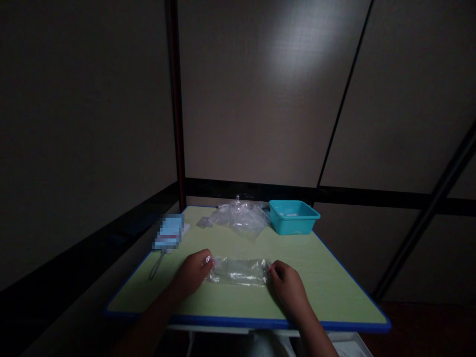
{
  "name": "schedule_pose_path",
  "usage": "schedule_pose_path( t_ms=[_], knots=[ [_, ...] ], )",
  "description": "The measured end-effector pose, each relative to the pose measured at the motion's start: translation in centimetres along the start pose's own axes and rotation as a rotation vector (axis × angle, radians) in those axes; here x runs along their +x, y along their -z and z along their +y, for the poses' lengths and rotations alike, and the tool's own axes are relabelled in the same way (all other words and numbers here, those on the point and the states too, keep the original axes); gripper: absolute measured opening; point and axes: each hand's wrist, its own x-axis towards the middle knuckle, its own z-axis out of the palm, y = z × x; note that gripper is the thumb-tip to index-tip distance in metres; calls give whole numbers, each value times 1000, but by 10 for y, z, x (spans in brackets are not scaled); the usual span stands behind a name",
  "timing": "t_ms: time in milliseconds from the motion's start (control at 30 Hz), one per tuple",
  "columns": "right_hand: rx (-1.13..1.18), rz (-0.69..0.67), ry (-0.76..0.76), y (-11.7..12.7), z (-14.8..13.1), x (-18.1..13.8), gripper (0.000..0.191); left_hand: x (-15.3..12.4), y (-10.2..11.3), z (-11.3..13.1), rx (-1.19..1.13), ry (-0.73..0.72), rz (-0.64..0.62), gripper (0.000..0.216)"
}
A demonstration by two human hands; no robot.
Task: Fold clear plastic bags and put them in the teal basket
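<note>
A clear plastic bag is stretched sideways between my two hands, low over the near half of the table. My left hand pinches its left end, with thumb and fingers closed on the film. At the other end, my right hand grips the bag's right edge between thumb and fingertips. The film looks flat and shiny, and nothing can be made out inside it. Farther back lies a loose heap of crumpled clear plastic bags, apart from both hands.
A turquoise plastic basin stands at the table's back right corner, with something pale inside. On the left edge rests a blurred-out blue object with a strap. The pale green table has a blue rim; walls rise behind and left.
</note>
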Motion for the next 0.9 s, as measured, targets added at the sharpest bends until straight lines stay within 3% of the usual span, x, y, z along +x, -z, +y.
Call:
schedule_pose_path(
  t_ms=[233,400,467,567,633,733,800,900],
  knots=[
    [-178,-9,-4,-1,0,1,25,1,0,3,269,18,65,19],
    [-277,-3,12,-1,-3,0,18,0,5,7,460,117,50,12],
    [-308,1,13,-1,-5,0,17,-3,6,13,566,112,117,11],
    [-335,-5,12,-2,-6,-1,17,-10,1,30,701,-19,245,28],
    [-351,1,19,-2,-5,-2,17,-18,-8,44,692,-166,177,36],
    [-359,1,32,-3,-4,-2,17,-29,-24,58,598,-356,-86,54],
    [-360,0,34,-3,-4,-2,16,-33,-33,62,537,-368,-219,62],
    [-372,6,29,-2,-5,-2,15,-35,-38,59,491,-308,-320,65]
  ],
)
